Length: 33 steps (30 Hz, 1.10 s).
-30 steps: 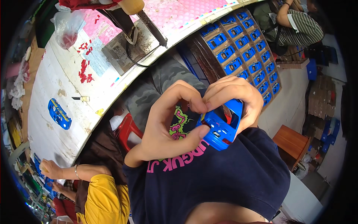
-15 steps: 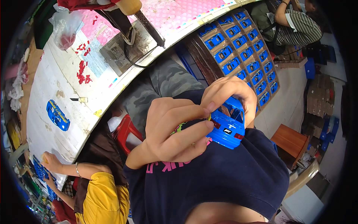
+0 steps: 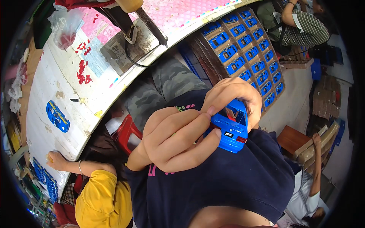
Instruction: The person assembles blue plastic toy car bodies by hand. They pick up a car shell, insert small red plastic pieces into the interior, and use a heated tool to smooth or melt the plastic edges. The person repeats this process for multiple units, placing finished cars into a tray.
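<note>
A blue toy car body (image 3: pixel 229 142) with red tail lights is held in front of my chest, its rear end turned toward me. My right hand (image 3: pixel 237 95) wraps round its far and right side, fingers closed on it. My left hand (image 3: pixel 176 138) is closed at the car's rear left corner, with thumb and fingertips pressed against it. They cover the left tail light, while the right one shows. Whether a small part sits between my left fingertips is hidden. Another blue car body (image 3: pixel 58 116) with yellow stripes lies on the white table (image 3: pixel 45 83) at the left.
Small red parts (image 3: pixel 81 72) lie scattered on the table near a hand press (image 3: pixel 150 28). A small bottle with a dark tip (image 3: pixel 82 100) lies closer. Stacked trays of blue cars (image 3: pixel 251 55) stand beyond my right hand. A yellow-sleeved co-worker (image 3: pixel 97 193) sits left; another person (image 3: pixel 308 193) handles trays.
My left thumb has moved over the car's left tail light, and the car has shifted slightly left. A person in white with trays has come into view at the lower right.
</note>
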### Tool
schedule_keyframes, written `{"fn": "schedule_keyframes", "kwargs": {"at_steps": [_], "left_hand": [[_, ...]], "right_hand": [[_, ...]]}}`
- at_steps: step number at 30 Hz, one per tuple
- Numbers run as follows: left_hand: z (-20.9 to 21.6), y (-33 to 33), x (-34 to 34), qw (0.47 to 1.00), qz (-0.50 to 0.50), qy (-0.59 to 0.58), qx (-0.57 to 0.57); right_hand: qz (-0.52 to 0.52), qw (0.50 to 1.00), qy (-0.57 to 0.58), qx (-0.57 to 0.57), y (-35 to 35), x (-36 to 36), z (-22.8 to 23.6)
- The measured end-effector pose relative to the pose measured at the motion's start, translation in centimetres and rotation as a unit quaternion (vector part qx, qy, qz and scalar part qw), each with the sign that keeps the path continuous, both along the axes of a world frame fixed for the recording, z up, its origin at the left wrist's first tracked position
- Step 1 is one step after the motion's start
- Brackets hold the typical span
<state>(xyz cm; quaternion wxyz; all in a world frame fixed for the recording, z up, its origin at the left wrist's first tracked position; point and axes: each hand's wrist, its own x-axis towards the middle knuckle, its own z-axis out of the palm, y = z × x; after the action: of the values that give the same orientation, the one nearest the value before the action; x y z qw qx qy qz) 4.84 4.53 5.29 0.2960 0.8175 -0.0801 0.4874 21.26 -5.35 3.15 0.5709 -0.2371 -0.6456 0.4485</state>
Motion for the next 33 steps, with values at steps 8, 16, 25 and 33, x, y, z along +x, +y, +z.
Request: {"fn": "schedule_keyframes", "kwargs": {"at_steps": [8,16,25,33], "left_hand": [[-0.1,-0.1,0.6,1.000,-0.004,-0.028,0.008],[-0.9,-0.5,1.2,0.984,-0.110,0.000,-0.142],[-1.6,-0.7,1.1,0.986,-0.086,-0.056,-0.130],[-1.6,-0.6,1.0,0.994,-0.053,-0.056,-0.081]], "right_hand": [[-0.007,1.000,0.018,0.016,0.0,-0.2,-0.2],[0.015,0.998,0.055,0.003,-0.2,-0.2,-0.9],[0.044,0.995,0.085,-0.002,-0.1,0.0,-1.2],[0.051,0.994,0.102,-0.004,0.1,0.0,-1.4]]}}
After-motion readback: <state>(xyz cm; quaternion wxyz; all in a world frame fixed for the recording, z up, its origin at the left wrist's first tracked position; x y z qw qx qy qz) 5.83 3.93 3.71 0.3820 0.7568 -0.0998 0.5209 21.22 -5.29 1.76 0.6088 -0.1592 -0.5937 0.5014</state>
